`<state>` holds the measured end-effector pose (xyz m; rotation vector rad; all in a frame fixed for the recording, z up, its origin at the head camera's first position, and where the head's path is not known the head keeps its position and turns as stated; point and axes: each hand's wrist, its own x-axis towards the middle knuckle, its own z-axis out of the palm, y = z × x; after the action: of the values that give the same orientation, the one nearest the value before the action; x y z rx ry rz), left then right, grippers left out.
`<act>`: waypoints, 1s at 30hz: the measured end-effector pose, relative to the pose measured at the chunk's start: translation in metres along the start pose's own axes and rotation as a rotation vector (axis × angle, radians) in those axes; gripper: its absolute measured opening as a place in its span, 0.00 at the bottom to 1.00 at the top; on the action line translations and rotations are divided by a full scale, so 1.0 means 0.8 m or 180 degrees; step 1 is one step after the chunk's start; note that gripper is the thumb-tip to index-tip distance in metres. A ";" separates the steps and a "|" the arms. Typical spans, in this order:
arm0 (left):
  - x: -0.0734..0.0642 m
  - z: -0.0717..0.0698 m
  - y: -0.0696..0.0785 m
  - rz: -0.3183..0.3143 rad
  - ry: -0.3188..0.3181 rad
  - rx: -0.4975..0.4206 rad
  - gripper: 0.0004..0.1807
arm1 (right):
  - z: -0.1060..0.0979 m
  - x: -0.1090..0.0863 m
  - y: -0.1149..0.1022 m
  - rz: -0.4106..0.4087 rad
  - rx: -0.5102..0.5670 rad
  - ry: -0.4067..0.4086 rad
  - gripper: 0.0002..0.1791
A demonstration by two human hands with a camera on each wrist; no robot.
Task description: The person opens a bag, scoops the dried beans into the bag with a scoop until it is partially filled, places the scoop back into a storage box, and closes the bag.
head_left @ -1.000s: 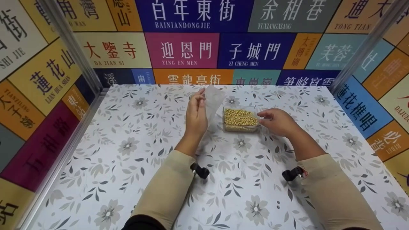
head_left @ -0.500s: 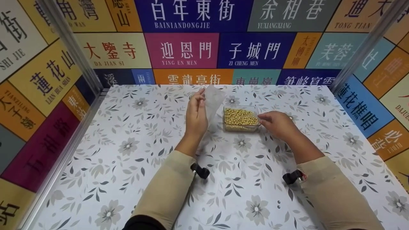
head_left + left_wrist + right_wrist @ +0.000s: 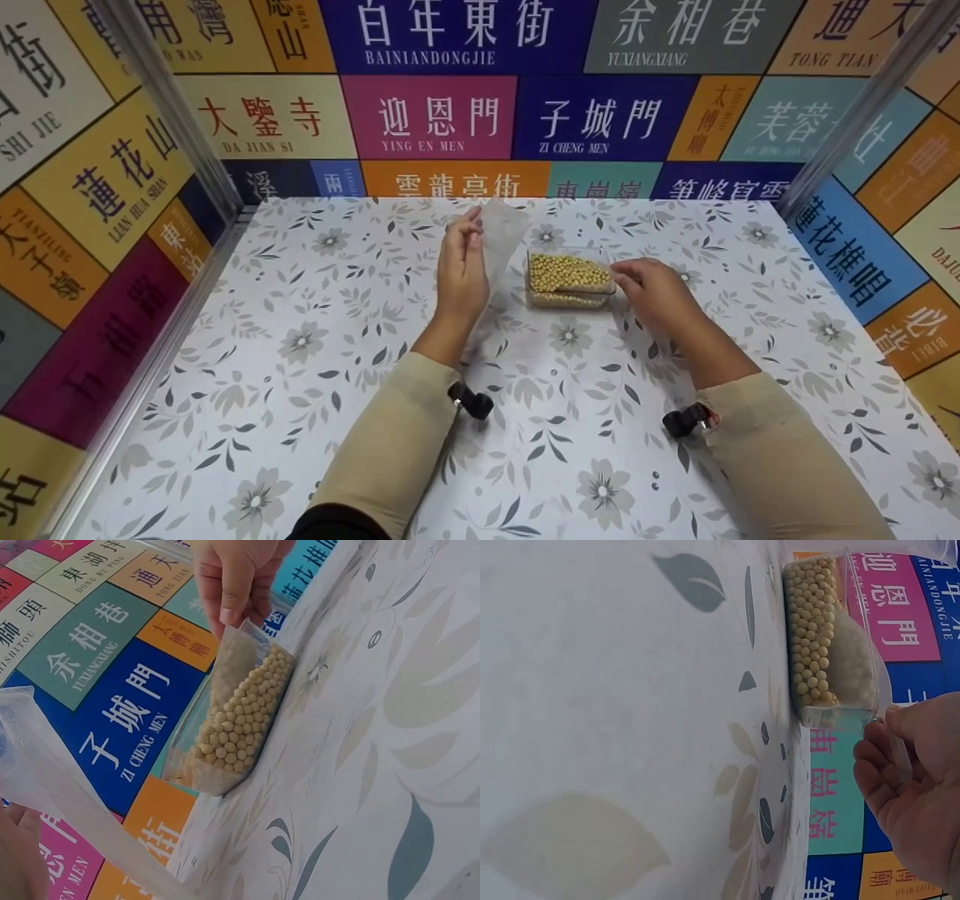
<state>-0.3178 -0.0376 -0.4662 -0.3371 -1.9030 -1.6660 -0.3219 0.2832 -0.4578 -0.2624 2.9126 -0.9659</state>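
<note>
A clear rectangular box [image 3: 568,301] of yellow soybeans [image 3: 555,271] stands on the table. At its right end my right hand [image 3: 654,294] pinches the handle of a clear plastic scoop [image 3: 853,664]. The scoop's translucent bowl lies down in the beans, with some beans showing through it. To the box's left, my left hand [image 3: 461,262] holds a frosted translucent plastic bag [image 3: 504,238] upright. In the left wrist view the bag [image 3: 60,765] shows close up at the left edge, and most of that hand is out of frame.
A white tablecloth [image 3: 570,405] with grey flowers and leaves covers the table. Printed panels [image 3: 435,120] with Chinese lettering wall the back and both sides, and metal posts [image 3: 187,112] mark the corners. Each sleeve carries a small black wrist camera [image 3: 471,401].
My right hand has tilted and shifted slightly, and the scoop bowl now shows more plainly among the beans. The left hand and the bag stay where they were.
</note>
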 end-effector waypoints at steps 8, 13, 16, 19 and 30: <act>0.000 0.001 0.000 -0.0026 0.0007 -0.0067 0.10 | -0.005 0.000 0.000 0.0060 0.0054 0.0077 0.24; 0.001 0.001 0.002 -0.0035 -0.0014 -0.0034 0.11 | -0.008 -0.003 -0.002 0.0130 0.0118 0.0098 0.24; 0.001 0.001 0.003 -0.0029 -0.0023 -0.0058 0.10 | -0.009 -0.004 -0.001 0.0131 0.0170 0.0116 0.24; 0.001 0.001 0.003 -0.0025 -0.0023 -0.0082 0.10 | -0.007 -0.004 0.002 0.0154 0.0214 0.0104 0.25; 0.001 0.000 0.004 -0.0110 -0.0065 -0.0072 0.10 | 0.004 -0.004 0.018 0.0243 0.0824 0.0150 0.24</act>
<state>-0.3168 -0.0371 -0.4633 -0.3332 -1.9162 -1.7137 -0.3202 0.2931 -0.4690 -0.1144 2.7721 -1.3348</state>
